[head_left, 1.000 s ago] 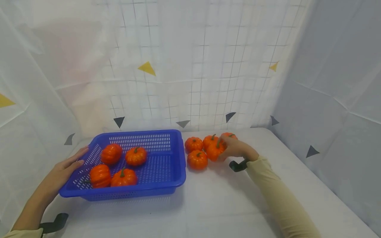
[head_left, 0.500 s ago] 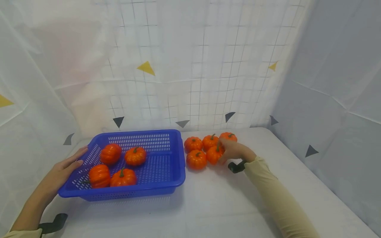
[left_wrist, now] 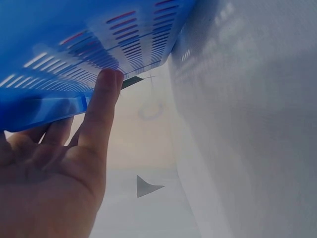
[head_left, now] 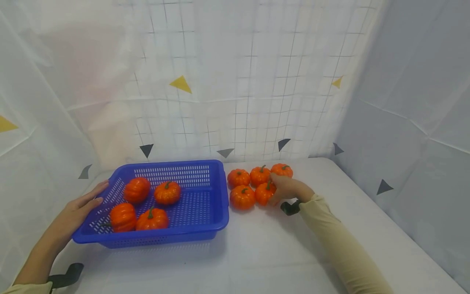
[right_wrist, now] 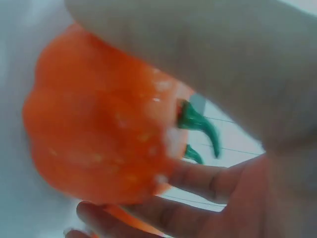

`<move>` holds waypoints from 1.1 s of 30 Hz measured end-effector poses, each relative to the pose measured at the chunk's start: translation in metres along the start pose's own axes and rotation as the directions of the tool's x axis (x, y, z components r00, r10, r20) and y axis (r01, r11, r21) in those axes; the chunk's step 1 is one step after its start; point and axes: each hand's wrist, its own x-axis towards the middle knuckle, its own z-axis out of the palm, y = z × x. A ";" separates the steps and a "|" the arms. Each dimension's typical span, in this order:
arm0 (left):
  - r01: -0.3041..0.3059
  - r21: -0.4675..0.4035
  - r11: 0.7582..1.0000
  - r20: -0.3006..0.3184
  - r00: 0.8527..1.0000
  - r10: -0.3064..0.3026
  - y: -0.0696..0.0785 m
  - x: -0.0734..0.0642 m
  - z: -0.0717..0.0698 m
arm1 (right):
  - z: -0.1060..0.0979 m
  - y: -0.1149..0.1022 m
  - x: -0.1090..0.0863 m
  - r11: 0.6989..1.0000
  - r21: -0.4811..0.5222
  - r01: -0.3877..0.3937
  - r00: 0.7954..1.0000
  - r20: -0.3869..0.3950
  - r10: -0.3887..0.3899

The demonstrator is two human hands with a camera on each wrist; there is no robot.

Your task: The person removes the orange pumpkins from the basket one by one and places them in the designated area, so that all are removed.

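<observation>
My left hand [head_left: 75, 214] holds the left rim of a blue perforated plastic basket [head_left: 220, 204]. In the left wrist view, one finger [left_wrist: 101, 106] lies against the slotted outer wall while others reach to the rim. Inside are several orange pumpkins [head_left: 167, 193], small and ribbed. Right of the basket, my right hand [head_left: 286, 188] grips another small pumpkin [head_left: 263, 194] low at the table, beside more pumpkins. The right wrist view shows its thumb and fingers on opposite sides of the pumpkin [right_wrist: 99, 119], with the green stem pointing up between them.
Pumpkins stand close around the held one: one at front left [head_left: 242, 197], one at back left [head_left: 238, 178], one behind [head_left: 260, 176] and one at back right [head_left: 282, 170]. A white cloth covers the table [head_left: 257, 253]. White sheets [head_left: 205, 61] hang behind and at the sides.
My right hand has lowered the pumpkin toward the table, uncovering more of the pumpkins behind it. My left hand and the basket have stayed in place.
</observation>
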 end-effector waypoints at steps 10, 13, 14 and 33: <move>0.022 0.008 1.000 -0.001 1.000 -0.022 0.004 0.002 0.000 | -0.020 -0.045 -0.024 0.984 -0.102 0.146 0.972 -0.172 -0.162; 0.018 0.003 1.000 0.001 1.000 -0.018 0.003 0.003 -0.001 | -0.020 -0.069 -0.035 0.970 -0.072 0.234 0.942 -0.231 -0.244; 0.017 0.004 1.000 0.000 1.000 -0.017 0.003 0.003 0.000 | -0.020 -0.077 -0.036 0.959 -0.078 0.273 0.928 -0.243 -0.283; 0.022 0.010 1.000 -0.008 1.000 -0.022 -0.002 0.002 0.001 | 0.012 -0.216 0.013 0.791 -0.059 0.609 0.791 -0.016 -0.611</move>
